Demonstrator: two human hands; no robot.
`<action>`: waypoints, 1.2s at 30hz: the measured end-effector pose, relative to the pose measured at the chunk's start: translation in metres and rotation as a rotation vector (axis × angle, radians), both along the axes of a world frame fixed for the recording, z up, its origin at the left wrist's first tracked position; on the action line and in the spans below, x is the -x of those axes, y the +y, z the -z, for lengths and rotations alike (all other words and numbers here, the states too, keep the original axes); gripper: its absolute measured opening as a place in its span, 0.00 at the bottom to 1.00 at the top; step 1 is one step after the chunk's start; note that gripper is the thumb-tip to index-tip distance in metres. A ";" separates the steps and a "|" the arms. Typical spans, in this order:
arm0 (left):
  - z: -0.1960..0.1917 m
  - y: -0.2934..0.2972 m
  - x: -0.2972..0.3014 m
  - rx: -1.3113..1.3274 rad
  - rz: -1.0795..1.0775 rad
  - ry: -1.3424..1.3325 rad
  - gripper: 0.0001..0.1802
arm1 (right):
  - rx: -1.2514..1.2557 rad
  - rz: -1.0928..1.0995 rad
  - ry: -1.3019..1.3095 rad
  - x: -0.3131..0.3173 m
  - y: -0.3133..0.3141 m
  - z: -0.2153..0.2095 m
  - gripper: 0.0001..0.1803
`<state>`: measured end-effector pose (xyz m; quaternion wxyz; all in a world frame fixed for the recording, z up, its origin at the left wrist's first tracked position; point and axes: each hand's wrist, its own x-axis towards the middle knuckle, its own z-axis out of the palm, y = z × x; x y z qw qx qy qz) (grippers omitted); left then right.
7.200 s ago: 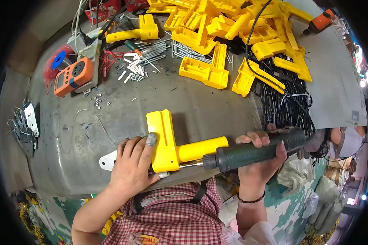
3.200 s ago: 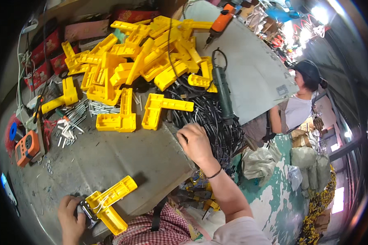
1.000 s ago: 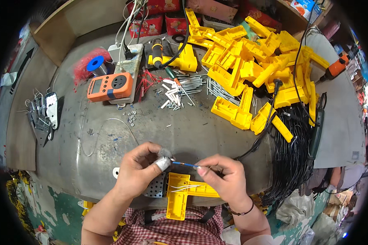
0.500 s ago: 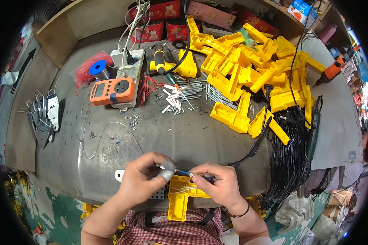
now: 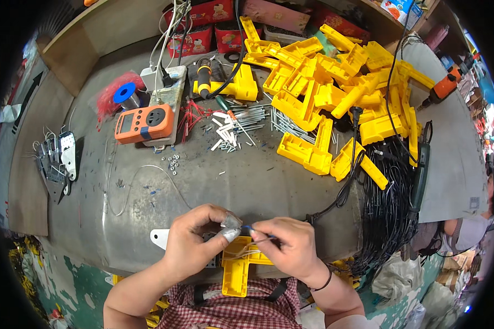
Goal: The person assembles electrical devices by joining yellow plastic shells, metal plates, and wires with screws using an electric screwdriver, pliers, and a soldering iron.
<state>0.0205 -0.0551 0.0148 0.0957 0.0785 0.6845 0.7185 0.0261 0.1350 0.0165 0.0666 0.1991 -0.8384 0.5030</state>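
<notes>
The person wears a red-and-white checked shirt (image 5: 230, 310) with a dark strap across it. The left hand (image 5: 195, 244) has grey tape on the thumb tip (perhaps two fingertips). The right wrist carries a thin black band (image 5: 324, 284). Both forearms are bare.

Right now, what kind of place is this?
Likely a small electrical assembly workshop: a worn metal bench heaped with yellow housings, black wire bundles, an orange meter, and scattered screws.
</notes>
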 end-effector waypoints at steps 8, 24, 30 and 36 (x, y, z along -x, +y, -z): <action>-0.012 -0.002 0.004 0.541 0.034 0.511 0.13 | -0.146 -0.060 0.091 0.003 0.004 -0.003 0.06; -0.009 0.008 0.013 0.722 0.139 0.690 0.11 | -0.045 -0.217 -0.349 0.011 0.021 -0.005 0.27; 0.004 0.025 0.032 0.696 0.214 0.678 0.11 | 0.087 -0.234 -0.411 0.023 0.032 0.016 0.25; 0.032 0.000 0.125 1.027 -0.185 0.629 0.11 | 0.387 0.057 -0.568 0.031 0.043 0.037 0.12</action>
